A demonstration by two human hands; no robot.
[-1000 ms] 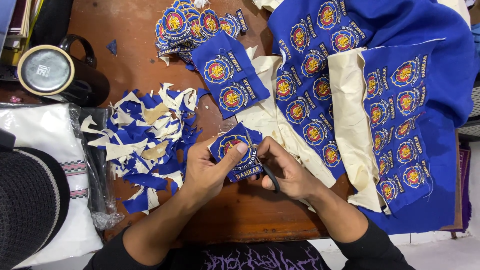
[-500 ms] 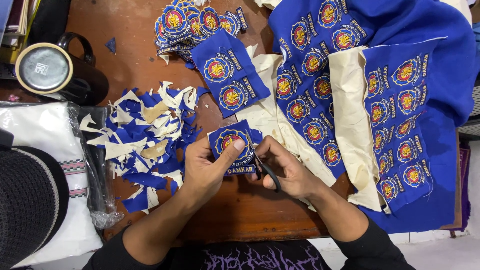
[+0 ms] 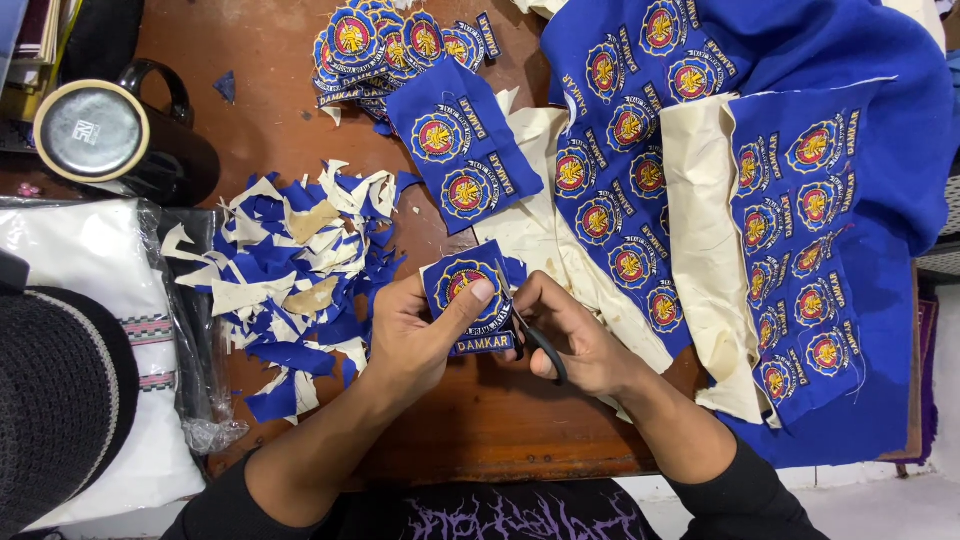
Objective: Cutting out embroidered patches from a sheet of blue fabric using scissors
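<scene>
1. The left hand [image 3: 415,335] pinches a blue embroidered patch [image 3: 468,295] with the thumb on top of the round emblem and the fingers underneath; that grip is pressed together on the cloth, holding it just above the wooden worktop [image 3: 470,420].
2. The right hand [image 3: 575,345] is closed round the black handles of a pair of scissors [image 3: 530,335], whose blades point up along the patch's right edge, just beside the left thumb. Whether the blades are parted cannot be told.
3. To cut well, I would keep the pinch close to the cutting line so the cloth stays taut, and turn the patch rather than the scissors.
4. Short snips following the emblem's outline look safer than long ones; the thumb sits very near the blades.
5. Left of the grip lies a heap of blue and cream offcuts [image 3: 290,275]; beyond it a stack of finished patches [image 3: 385,45]; to the right, the uncut blue sheet of emblems [image 3: 700,150].
</scene>
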